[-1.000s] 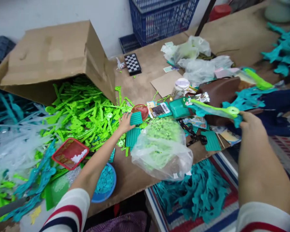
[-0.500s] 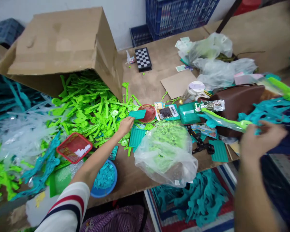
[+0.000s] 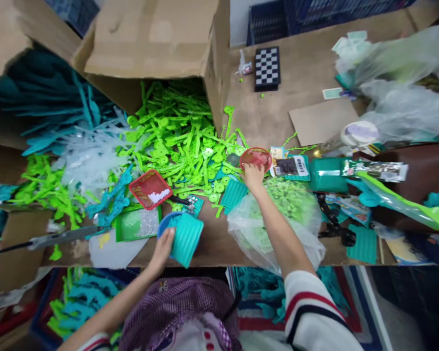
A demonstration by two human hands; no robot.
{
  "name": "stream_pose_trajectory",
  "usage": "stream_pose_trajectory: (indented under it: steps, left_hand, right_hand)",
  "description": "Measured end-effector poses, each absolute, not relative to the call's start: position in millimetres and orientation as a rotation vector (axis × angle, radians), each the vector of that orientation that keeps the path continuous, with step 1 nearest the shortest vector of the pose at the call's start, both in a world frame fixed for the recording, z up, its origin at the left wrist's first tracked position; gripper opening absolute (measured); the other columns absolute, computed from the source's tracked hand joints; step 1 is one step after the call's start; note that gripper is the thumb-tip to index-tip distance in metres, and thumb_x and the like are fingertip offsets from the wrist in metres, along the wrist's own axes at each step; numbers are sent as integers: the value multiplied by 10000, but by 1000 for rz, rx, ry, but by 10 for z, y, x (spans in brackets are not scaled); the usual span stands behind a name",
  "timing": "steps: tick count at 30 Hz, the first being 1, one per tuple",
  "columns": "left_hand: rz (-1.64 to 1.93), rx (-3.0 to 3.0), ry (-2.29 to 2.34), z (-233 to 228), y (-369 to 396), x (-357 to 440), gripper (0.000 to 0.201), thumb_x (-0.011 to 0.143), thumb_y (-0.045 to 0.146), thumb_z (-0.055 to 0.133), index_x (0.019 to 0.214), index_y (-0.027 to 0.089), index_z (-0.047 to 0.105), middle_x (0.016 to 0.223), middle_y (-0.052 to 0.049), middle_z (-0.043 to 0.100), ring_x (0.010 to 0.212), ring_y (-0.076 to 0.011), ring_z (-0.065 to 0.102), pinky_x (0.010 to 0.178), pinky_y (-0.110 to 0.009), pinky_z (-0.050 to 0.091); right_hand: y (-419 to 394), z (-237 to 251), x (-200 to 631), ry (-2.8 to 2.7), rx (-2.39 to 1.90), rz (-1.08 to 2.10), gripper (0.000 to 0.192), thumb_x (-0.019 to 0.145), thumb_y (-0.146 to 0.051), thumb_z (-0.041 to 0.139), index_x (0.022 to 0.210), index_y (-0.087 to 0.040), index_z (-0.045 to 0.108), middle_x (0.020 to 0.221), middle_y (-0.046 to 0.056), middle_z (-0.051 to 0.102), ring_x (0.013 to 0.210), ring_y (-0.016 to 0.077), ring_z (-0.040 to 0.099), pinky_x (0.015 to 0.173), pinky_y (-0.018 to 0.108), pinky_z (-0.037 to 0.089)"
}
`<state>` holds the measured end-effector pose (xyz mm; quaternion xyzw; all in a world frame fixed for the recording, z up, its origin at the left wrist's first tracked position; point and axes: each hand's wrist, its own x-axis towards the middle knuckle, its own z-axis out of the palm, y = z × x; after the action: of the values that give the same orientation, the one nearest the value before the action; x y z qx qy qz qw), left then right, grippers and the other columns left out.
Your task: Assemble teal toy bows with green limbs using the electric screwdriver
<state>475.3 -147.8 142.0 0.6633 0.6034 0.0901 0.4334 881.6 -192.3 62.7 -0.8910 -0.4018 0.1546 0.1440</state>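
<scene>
Teal ribbed plastic tray [image 3: 186, 240] sits in the left hand [image 3: 164, 247], fingers wrapped round its left edge, down at about 6 o'clock near the front lip of the worktop [image 3: 212, 246], and it overlaps the blue bowl [image 3: 165, 225] right behind it. The right hand [image 3: 253, 175] is out at roughly 12 o'clock from there, fingers curled down on the near rim of the round red mesh basket [image 3: 256, 157]; can't tell if it's really gripping or just resting. A second teal ribbed tray [image 3: 233, 194] lies flat just beside that wrist, at its 8 o'clock. The pile of lime green plastic parts [image 3: 179, 141] spills out of the cardboard box [image 3: 157, 44] at 11 o'clock, and a clear bag of small green bits [image 3: 300, 214] sits under the right forearm.
</scene>
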Motion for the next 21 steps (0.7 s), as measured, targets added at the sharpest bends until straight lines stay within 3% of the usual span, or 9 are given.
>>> stream_pose_trajectory:
  steps: [3,5,9,13,17,21]
  left_hand:
    - [27,1378,1517,1537,-1848,4338,593,663,793,662,689,201,636,700,-26,623,715,-225,581,666,-331,481]
    - [6,1170,1519,1599,-1941,4279,583,624,755,731,691,187,619,677,-9,593,670,-187,547,623,-290,449]
    - [353,911,1504,1587,-1794,4717,555,594,637,825,828,195,587,779,-6,623,727,-175,579,653,-277,466]
    - [508,788,1300,1454,-1526,5351,559,586,531,871,929,206,572,871,-20,652,770,-171,618,673,-274,480]
    - [693,809,1216,1336,-1227,5731,451,638,432,855,867,198,546,809,-4,627,726,-144,605,658,-257,462]
    - [921,738,1168,1304,-888,5959,406,676,400,814,812,208,483,797,14,604,754,-134,609,696,-250,468]
  right_hand:
    - [-1935,495,8840,-1151,-2623,472,327,938,-180,393,1053,-129,694,999,197,747,982,293,660,1104,515,255]
    - [-2037,428,8817,-1152,-2621,427,368,974,-201,325,1097,-128,664,1041,192,739,1005,280,657,1119,505,235]
    - [-2118,343,8776,-1201,-2640,401,376,949,-265,436,1255,-94,573,1180,223,695,1095,324,622,1133,573,161]
    - [-2050,354,8751,-1244,-2685,438,358,933,-177,369,1152,-99,641,1096,205,711,1040,310,613,1117,551,156]
    - [-2085,518,8637,-1212,-2554,187,381,977,-228,323,1145,-153,657,1100,167,711,1051,285,593,1112,505,173]
    - [-2197,676,8389,-1261,-2454,155,376,989,-246,322,1127,-194,668,1097,143,716,1065,285,595,1123,493,201]
